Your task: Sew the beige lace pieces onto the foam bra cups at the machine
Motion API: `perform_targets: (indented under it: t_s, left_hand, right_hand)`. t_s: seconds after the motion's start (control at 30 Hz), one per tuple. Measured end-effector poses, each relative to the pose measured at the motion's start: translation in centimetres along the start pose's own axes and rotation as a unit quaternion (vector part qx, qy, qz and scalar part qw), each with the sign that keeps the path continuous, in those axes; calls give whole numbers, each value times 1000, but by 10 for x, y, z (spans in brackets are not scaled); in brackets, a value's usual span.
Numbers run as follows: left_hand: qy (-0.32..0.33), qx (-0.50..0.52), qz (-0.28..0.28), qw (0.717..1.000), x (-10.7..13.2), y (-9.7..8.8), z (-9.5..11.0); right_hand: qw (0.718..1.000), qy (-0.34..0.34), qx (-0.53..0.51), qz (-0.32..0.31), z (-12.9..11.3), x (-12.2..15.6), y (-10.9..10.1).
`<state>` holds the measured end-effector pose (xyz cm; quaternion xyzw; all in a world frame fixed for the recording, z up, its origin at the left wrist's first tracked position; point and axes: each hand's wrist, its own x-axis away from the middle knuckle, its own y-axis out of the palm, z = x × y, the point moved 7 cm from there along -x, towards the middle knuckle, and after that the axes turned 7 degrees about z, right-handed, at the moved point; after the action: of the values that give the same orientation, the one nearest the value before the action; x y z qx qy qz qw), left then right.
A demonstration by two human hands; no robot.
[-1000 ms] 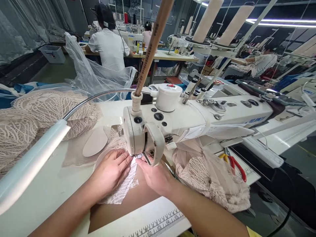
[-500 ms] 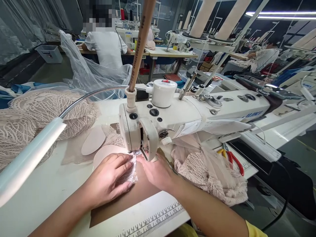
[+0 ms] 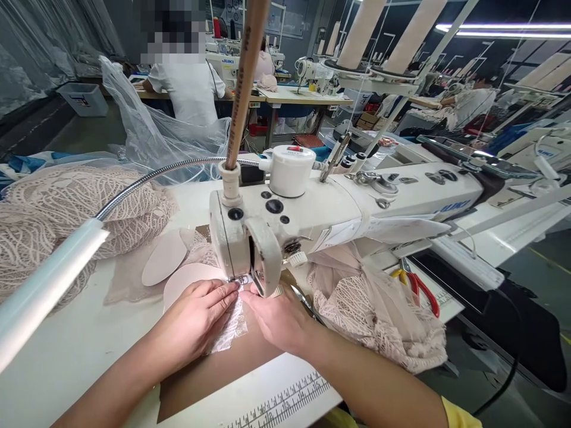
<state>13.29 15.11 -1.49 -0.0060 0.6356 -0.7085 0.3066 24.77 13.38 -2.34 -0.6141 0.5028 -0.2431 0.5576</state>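
Observation:
A white sewing machine [image 3: 312, 214] stands in front of me on a white table [image 3: 80, 345]. My left hand [image 3: 196, 321] lies flat on a small pale lace piece [image 3: 232, 330], its fingertips just left of the presser foot [image 3: 241, 279]. My right hand [image 3: 276, 318] rests on the same piece right under the machine head, fingers pressed together at the needle; what they pinch is hidden. A beige foam pad [image 3: 185, 279] lies partly beneath the left hand, a second oval pad [image 3: 164, 261] beside it.
A heap of beige lace [image 3: 57, 208] fills the left of the table; another bundle [image 3: 379, 315] lies to the right by red-handled scissors [image 3: 422, 288]. A gooseneck lamp [image 3: 49, 279] crosses the left. A printed ruler [image 3: 281, 404] runs along the near edge. A person in white [image 3: 187, 89] sits behind.
The lace piece has fed further under the presser foot, so less of it shows below my left hand. Both hands have stayed at the needle, edging slightly left.

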Motion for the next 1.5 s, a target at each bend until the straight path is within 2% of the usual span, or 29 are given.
perform_targets:
  t_s: [0.27, 0.5, 0.73, 0.93, 1.1, 1.27, 1.5]
  left_hand:
    - [-6, -18, 2, 1000, -3, -2, 0]
    - [-14, -10, -4, 1000, -1, -1, 1]
    - [-49, -40, -29, 998, -3, 6, -4]
    - [-50, -30, -34, 998, -2, 2, -5]
    - [-35, -6, -23, 999, 3, 1, -2]
    - [-27, 28, -16, 999, 7, 0, -2]
    - [-46, 46, -9, 998, 11, -1, -1]
  right_hand:
    - [1000, 18, 14, 6, 2, 0, 1]
    - [999, -45, -1, -10, -7, 2, -4]
    - [1000, 3, 16, -6, -1, 0, 1]
    - [999, 24, 33, 7, 3, 3, -3]
    - [999, -7, 7, 44, 3, 8, -8]
    - [997, -56, -46, 25, -3, 13, -6]
    - [995, -66, -65, 28, -3, 16, -6]
